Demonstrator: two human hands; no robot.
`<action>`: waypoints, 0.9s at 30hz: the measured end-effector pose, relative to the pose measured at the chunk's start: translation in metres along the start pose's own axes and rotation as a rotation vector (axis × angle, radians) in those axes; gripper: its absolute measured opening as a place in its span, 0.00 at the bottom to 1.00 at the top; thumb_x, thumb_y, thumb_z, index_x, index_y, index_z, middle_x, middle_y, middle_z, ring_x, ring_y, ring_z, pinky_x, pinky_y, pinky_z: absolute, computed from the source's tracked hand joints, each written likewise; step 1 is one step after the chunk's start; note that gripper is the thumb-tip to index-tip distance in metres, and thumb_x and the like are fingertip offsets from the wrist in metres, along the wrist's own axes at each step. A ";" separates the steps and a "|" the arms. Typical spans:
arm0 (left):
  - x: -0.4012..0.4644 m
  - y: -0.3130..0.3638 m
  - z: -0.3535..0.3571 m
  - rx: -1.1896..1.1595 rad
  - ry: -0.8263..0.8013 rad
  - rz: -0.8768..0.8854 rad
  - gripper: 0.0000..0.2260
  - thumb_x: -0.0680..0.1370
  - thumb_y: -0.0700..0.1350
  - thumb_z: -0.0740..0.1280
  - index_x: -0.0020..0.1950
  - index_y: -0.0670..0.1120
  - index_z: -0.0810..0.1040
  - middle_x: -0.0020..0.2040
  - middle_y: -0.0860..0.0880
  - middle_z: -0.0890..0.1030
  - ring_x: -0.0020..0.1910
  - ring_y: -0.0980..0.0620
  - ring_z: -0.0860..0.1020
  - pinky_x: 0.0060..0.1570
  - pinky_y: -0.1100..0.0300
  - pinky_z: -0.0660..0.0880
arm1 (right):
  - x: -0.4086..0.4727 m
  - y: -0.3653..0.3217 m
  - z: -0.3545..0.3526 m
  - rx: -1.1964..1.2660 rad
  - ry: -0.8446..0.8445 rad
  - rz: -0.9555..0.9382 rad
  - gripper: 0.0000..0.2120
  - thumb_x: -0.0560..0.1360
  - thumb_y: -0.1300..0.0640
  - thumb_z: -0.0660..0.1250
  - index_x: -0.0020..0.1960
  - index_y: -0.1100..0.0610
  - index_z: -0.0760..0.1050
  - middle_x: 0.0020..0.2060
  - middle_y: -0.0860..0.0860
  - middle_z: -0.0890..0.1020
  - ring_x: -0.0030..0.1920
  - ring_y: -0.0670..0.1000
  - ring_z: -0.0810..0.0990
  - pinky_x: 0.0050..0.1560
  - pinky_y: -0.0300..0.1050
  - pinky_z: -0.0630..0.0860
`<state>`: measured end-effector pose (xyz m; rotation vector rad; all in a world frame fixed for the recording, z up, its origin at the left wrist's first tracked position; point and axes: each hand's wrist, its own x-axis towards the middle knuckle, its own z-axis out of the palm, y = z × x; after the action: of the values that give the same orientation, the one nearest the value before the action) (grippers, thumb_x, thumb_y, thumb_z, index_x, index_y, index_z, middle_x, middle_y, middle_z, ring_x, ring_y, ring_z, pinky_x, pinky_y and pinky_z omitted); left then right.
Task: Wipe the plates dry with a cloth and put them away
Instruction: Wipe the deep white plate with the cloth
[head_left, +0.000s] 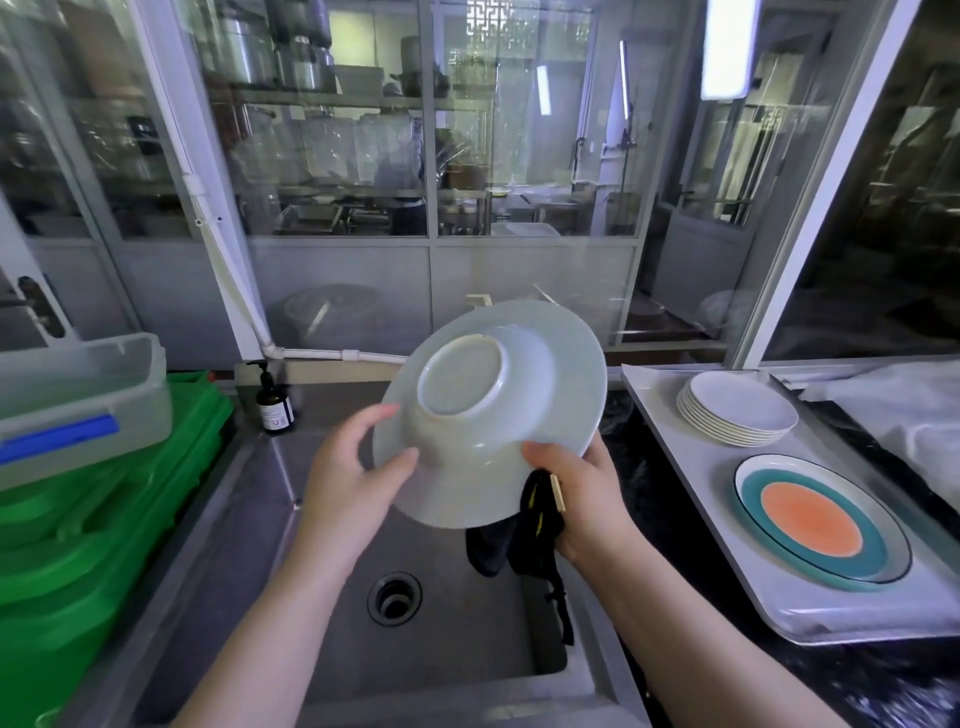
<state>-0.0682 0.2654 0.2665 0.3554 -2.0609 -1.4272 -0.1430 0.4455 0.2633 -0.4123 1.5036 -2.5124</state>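
Both hands up over the steel sink (332, 623), holding a pale green plate (545, 374) tilted with its underside facing the camera. Left hand (353, 488) has its fingers (382, 415) curled round the plate's left rim. Right hand (587, 499) grips the lower right rim and a black cloth (506, 540) that hangs down under the plate. Over at the counter's right side a tray (675, 447) carries a stack of white plates (737, 415) at its far end and a striped plate (821, 525) nearer.
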 end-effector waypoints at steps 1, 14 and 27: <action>0.002 0.010 0.004 0.085 -0.048 0.083 0.18 0.73 0.41 0.71 0.57 0.61 0.76 0.59 0.64 0.75 0.57 0.72 0.72 0.58 0.67 0.68 | 0.001 0.000 0.001 -0.028 0.013 -0.023 0.22 0.61 0.65 0.66 0.55 0.56 0.75 0.44 0.52 0.84 0.48 0.53 0.81 0.50 0.51 0.78; 0.033 0.089 0.066 0.247 -0.461 -0.170 0.51 0.55 0.77 0.64 0.73 0.54 0.60 0.63 0.50 0.78 0.60 0.47 0.77 0.59 0.46 0.75 | 0.006 0.005 0.010 -0.697 -0.020 -0.304 0.25 0.70 0.63 0.62 0.62 0.44 0.65 0.44 0.44 0.83 0.43 0.47 0.82 0.42 0.47 0.80; 0.005 -0.019 0.051 -0.883 -0.284 -0.620 0.16 0.67 0.48 0.66 0.48 0.40 0.83 0.47 0.38 0.83 0.45 0.41 0.83 0.41 0.52 0.80 | 0.014 0.001 0.001 -1.548 -0.571 -0.282 0.41 0.69 0.36 0.69 0.75 0.43 0.53 0.66 0.43 0.73 0.61 0.51 0.76 0.54 0.50 0.76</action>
<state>-0.1058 0.2939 0.2389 0.4387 -1.3249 -2.7067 -0.1559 0.4400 0.2653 -1.3737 2.7825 -0.6172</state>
